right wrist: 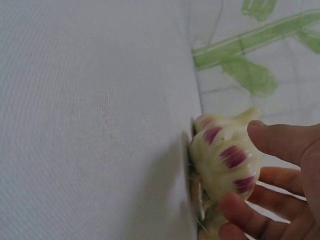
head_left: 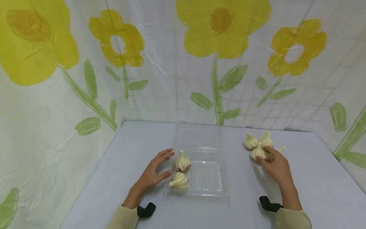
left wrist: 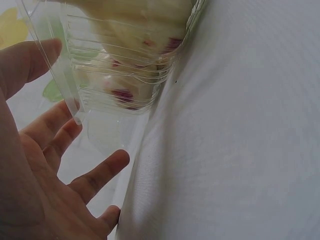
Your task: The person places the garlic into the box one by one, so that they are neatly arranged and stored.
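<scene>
Clear plastic is noted in the hinged container (head_left: 206,178), which is set on the white table (head_left: 143,140) with its lid (head_left: 198,136) laid back. Within its left part, an upright garlic bulb (head_left: 182,163) and, nearer the person, a tipped garlic bulb (head_left: 179,182) are found. The left hand (head_left: 152,171) is placed at the left wall, fingers spread, nothing grasped. At the right, a front garlic bulb (head_left: 257,152) is pinched by the right hand (head_left: 275,165). Two rear bulbs (head_left: 251,142) are grouped behind it; another bulb (head_left: 281,149) is partly hidden by that hand.
</scene>
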{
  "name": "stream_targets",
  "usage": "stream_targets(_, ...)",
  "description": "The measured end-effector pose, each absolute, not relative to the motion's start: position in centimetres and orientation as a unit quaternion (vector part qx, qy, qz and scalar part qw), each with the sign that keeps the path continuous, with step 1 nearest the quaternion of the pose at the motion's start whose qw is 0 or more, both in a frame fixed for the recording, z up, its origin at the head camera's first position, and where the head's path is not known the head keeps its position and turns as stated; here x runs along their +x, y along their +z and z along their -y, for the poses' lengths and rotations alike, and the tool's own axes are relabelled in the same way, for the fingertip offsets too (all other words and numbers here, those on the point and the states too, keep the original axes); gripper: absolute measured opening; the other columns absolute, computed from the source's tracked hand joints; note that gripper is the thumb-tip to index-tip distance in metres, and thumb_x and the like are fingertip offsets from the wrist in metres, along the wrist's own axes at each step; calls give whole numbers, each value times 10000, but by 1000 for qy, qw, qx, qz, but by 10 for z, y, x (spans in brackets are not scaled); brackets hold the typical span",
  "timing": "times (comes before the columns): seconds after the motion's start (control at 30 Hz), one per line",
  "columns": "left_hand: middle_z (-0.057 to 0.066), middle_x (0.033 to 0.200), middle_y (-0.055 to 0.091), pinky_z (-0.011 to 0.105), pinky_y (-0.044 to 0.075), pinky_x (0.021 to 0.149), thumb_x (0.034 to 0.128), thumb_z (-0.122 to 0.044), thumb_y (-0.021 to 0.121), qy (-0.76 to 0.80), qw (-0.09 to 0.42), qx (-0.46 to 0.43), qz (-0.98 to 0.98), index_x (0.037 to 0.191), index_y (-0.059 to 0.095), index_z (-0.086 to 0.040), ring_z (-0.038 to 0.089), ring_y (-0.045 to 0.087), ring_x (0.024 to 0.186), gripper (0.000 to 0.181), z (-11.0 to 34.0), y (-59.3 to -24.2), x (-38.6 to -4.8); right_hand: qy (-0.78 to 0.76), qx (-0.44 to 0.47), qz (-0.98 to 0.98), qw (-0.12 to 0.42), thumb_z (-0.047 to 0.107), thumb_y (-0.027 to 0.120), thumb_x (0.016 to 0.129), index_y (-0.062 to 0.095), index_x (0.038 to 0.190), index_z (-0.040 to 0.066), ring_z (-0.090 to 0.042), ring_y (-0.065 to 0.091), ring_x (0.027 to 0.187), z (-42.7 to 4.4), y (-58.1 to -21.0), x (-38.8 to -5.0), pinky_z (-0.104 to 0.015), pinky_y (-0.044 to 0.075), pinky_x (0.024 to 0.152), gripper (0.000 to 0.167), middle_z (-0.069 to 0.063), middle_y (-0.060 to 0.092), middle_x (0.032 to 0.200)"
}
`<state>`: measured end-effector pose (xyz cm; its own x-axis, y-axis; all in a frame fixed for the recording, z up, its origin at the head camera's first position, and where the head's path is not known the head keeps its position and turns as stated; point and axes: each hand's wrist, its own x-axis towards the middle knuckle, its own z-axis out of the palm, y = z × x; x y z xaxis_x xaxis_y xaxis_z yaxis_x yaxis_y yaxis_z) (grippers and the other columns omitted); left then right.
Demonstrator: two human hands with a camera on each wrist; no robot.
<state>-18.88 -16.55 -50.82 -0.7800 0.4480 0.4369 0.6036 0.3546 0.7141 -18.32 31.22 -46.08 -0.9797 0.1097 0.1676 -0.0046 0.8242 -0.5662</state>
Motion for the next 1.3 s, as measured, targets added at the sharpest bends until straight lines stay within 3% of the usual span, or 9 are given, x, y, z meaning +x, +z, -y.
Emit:
stream_targets(0.13,162,1576,437,514,407,1130,906,-130,712,-468,86,-325,817,1504,498,-150,345,424,1459,636,165,-507,-189,291,-28,954,68,362,676,982,456,1463,-93,-592,455,1300,-315,-464,-185,-682,419,982,698,-379,431,1487)
stream_targets(0.57,206,1575,427,423,422,1126,896,-109,712,-474,83,-324,815,1504,499,-153,332,421,1461,646,166,-510,-190,315,-16,947,64,316,719,958,514,1408,-87,-580,432,1330,-312,-465,-186,-671,405,1005,637,-396,415,1491)
stream_targets(0.8,204,1567,435,415,429,1113,901,-114,715,-473,87,-329,813,1495,506,-117,330,436,1445,630,166,-510,-189,310,-10,949,60,353,738,943,535,1362,-28,-479,611,1132,-310,-467,-188,-554,477,878,602,-339,570,1372)
stream_targets(0.9,212,1563,437,428,432,1111,903,-117,712,-471,89,-331,813,1490,508,-92,337,449,1436,622,165,-509,-189,308,-7,950,56,369,740,940,529,1365,-5,-465,634,1094,-310,-468,-188,-499,500,831,605,-353,568,1368)
stream_targets(1.07,202,1569,433,428,426,1119,908,-131,707,-471,84,-327,815,1491,505,-83,317,445,1443,619,165,-508,-189,299,-6,953,54,367,743,934,543,1395,0,-336,631,976,-311,-469,-188,-364,456,755,622,-331,547,1417)
stream_targets(1.3,209,1572,424,435,417,1127,909,-135,705,-469,82,-326,816,1482,499,-29,308,424,1461,618,166,-512,-191,296,-4,955,35,402,720,946,521,1446,-1,-328,633,956,-313,-469,-189,-342,460,726,672,-329,474,1491)
